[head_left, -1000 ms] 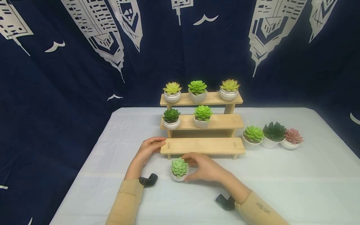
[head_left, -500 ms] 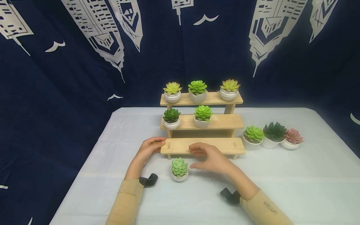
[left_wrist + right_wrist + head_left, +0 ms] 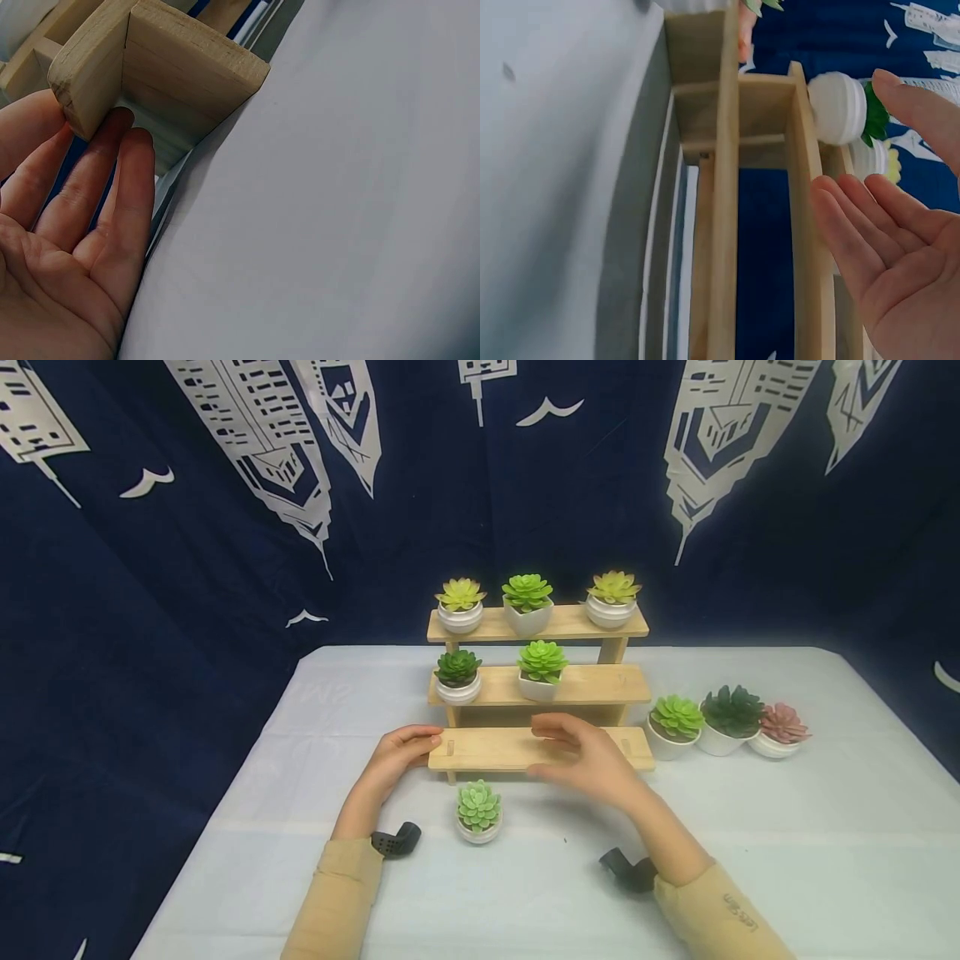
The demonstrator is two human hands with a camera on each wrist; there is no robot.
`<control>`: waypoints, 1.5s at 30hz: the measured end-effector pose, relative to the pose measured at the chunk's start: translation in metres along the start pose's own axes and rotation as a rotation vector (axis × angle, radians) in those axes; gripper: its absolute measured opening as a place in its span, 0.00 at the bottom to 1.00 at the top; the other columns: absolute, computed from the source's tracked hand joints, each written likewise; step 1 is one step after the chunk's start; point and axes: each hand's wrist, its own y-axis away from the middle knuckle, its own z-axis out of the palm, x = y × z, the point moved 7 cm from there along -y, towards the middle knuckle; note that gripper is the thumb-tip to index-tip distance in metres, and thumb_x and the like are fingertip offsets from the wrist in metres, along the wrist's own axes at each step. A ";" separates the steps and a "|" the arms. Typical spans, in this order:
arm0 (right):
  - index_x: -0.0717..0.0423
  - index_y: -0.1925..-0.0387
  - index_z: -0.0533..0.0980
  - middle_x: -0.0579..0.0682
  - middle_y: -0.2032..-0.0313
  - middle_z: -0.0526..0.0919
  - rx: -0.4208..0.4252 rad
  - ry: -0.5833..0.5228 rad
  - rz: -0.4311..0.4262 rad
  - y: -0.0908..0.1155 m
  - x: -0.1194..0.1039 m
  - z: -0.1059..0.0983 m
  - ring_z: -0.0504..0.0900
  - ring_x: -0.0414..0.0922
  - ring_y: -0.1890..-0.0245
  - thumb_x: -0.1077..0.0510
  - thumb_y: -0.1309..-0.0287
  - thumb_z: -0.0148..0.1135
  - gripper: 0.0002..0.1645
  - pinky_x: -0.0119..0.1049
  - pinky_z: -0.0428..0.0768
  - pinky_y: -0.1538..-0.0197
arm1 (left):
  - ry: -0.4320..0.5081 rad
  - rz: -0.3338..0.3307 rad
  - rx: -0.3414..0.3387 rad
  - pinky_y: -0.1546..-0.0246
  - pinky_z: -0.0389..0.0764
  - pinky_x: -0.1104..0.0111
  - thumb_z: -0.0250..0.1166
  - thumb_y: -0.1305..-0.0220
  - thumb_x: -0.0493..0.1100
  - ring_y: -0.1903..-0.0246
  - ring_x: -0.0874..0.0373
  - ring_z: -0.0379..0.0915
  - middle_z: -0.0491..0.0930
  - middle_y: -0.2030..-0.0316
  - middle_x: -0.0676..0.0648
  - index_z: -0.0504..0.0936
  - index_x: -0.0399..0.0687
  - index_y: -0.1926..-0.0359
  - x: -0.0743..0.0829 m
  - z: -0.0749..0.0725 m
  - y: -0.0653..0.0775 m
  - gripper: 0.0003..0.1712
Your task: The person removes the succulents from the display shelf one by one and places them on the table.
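Observation:
A three-tier wooden plant stand (image 3: 487, 749) stands on the table. At the left end of its lowest shelf my left hand (image 3: 402, 752) grips the board's edge; the left wrist view has the fingers (image 3: 135, 180) against the board end. My right hand (image 3: 588, 760) hovers over the right part of that shelf, fingers parted from the thumb and nothing between them. In front of the stand, a pale green potted succulent (image 3: 478, 810) sits upright on the table. A dark green succulent (image 3: 457, 677) and a bright green succulent (image 3: 542, 670) occupy the middle shelf.
Three potted succulents line the top shelf, the middle one (image 3: 527, 604) bright green. Right of the stand sit a light green succulent (image 3: 675, 725), a dark green one (image 3: 730, 718) and a pink one (image 3: 782, 729). Behind hangs a dark blue printed curtain (image 3: 420, 527).
My right hand has let go of the pale green succulent and moved up and to the right, over the lowest shelf. The left hand has stayed at the shelf's end.

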 end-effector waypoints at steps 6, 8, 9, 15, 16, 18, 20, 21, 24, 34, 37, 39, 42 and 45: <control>0.61 0.41 0.69 0.58 0.44 0.75 0.041 -0.032 0.035 0.000 0.002 -0.015 0.74 0.54 0.45 0.54 0.54 0.74 0.39 0.41 0.73 0.42 | -0.001 0.003 -0.003 0.56 0.80 0.64 0.65 0.40 0.38 0.59 0.57 0.78 0.77 0.51 0.41 0.76 0.29 0.47 0.001 0.000 0.001 0.22; 0.61 0.41 0.69 0.58 0.44 0.75 0.056 -0.035 0.050 0.000 0.002 -0.020 0.74 0.54 0.44 0.53 0.54 0.74 0.39 0.42 0.73 0.41 | -0.001 0.005 -0.003 0.56 0.80 0.65 0.65 0.40 0.38 0.59 0.57 0.78 0.78 0.51 0.41 0.76 0.29 0.48 0.001 0.000 0.000 0.22; 0.60 0.41 0.69 0.57 0.44 0.75 0.064 -0.036 0.056 0.000 0.002 -0.022 0.74 0.54 0.44 0.52 0.54 0.74 0.40 0.43 0.72 0.41 | 0.000 0.006 -0.004 0.56 0.80 0.65 0.65 0.40 0.38 0.59 0.58 0.78 0.78 0.51 0.41 0.76 0.29 0.48 0.000 0.000 0.000 0.22; 0.61 0.40 0.68 0.59 0.44 0.74 0.134 -0.075 0.044 0.000 0.004 -0.034 0.74 0.53 0.44 0.56 0.52 0.73 0.37 0.44 0.72 0.41 | 0.006 0.009 -0.002 0.56 0.80 0.64 0.65 0.40 0.38 0.59 0.57 0.78 0.78 0.52 0.41 0.76 0.28 0.48 0.001 0.000 0.001 0.22; 0.61 0.40 0.68 0.59 0.44 0.74 0.149 -0.083 0.039 0.000 0.004 -0.035 0.74 0.53 0.44 0.57 0.52 0.73 0.37 0.43 0.72 0.41 | 0.007 0.008 -0.001 0.56 0.80 0.64 0.65 0.40 0.37 0.59 0.57 0.79 0.78 0.52 0.41 0.76 0.28 0.48 0.001 0.000 0.001 0.22; 0.61 0.40 0.68 0.59 0.43 0.74 0.175 -0.090 0.034 0.000 0.004 -0.039 0.74 0.53 0.44 0.58 0.52 0.72 0.37 0.43 0.72 0.41 | 0.009 0.008 -0.001 0.56 0.80 0.65 0.64 0.40 0.37 0.59 0.57 0.79 0.78 0.52 0.42 0.76 0.28 0.48 0.000 0.000 0.000 0.21; 0.61 0.40 0.68 0.58 0.43 0.74 0.202 -0.088 0.030 0.000 0.003 -0.042 0.74 0.52 0.43 0.59 0.52 0.73 0.38 0.41 0.72 0.41 | 0.009 0.008 -0.001 0.56 0.80 0.65 0.64 0.40 0.37 0.59 0.57 0.78 0.78 0.52 0.42 0.76 0.28 0.48 0.000 0.000 0.000 0.21; 0.61 0.40 0.68 0.58 0.43 0.74 0.214 -0.087 0.028 0.000 0.003 -0.043 0.73 0.52 0.43 0.59 0.53 0.73 0.38 0.41 0.72 0.41 | 0.009 0.009 -0.002 0.56 0.80 0.65 0.64 0.40 0.37 0.59 0.57 0.78 0.78 0.52 0.42 0.76 0.28 0.48 0.000 0.000 0.000 0.21; 0.60 0.39 0.68 0.57 0.43 0.73 0.242 -0.089 0.025 0.000 0.003 -0.045 0.72 0.51 0.42 0.59 0.53 0.73 0.39 0.39 0.71 0.40 | 0.009 0.010 -0.002 0.56 0.80 0.65 0.64 0.40 0.37 0.59 0.57 0.78 0.78 0.52 0.42 0.76 0.29 0.48 0.000 0.000 0.000 0.21; 0.61 0.38 0.66 0.57 0.40 0.71 0.287 -0.073 0.053 0.000 0.009 -0.049 0.70 0.50 0.40 0.59 0.53 0.73 0.40 0.30 0.69 0.40 | 0.018 0.002 -0.012 0.55 0.80 0.64 0.65 0.40 0.38 0.58 0.57 0.78 0.78 0.52 0.42 0.76 0.29 0.48 -0.002 0.001 -0.001 0.21; 0.63 0.38 0.66 0.58 0.41 0.71 0.288 -0.081 0.041 0.000 0.010 -0.049 0.70 0.51 0.40 0.60 0.53 0.73 0.40 0.28 0.69 0.40 | 0.006 0.001 -0.005 0.55 0.80 0.64 0.64 0.40 0.38 0.58 0.57 0.78 0.78 0.52 0.41 0.76 0.30 0.48 -0.001 0.001 0.000 0.21; 0.64 0.38 0.66 0.59 0.41 0.71 0.288 -0.092 0.030 0.000 0.011 -0.049 0.70 0.52 0.40 0.61 0.52 0.72 0.40 0.27 0.69 0.41 | -0.003 0.000 0.003 0.56 0.80 0.65 0.64 0.40 0.38 0.59 0.57 0.78 0.78 0.52 0.41 0.76 0.30 0.48 0.000 0.000 0.001 0.21; 0.65 0.38 0.65 0.60 0.40 0.70 0.289 -0.123 0.021 -0.002 0.012 -0.049 0.69 0.53 0.40 0.64 0.52 0.72 0.40 0.27 0.69 0.41 | -0.010 0.000 0.010 0.56 0.80 0.65 0.65 0.40 0.38 0.59 0.57 0.79 0.78 0.52 0.41 0.77 0.30 0.48 0.001 0.000 0.002 0.21; 0.65 0.37 0.63 0.60 0.40 0.69 0.287 -0.152 0.022 -0.005 0.011 -0.049 0.68 0.53 0.39 0.64 0.52 0.71 0.41 0.31 0.69 0.40 | -0.008 0.003 0.010 0.56 0.80 0.65 0.65 0.40 0.38 0.59 0.57 0.79 0.78 0.52 0.41 0.77 0.30 0.48 0.002 0.000 0.002 0.21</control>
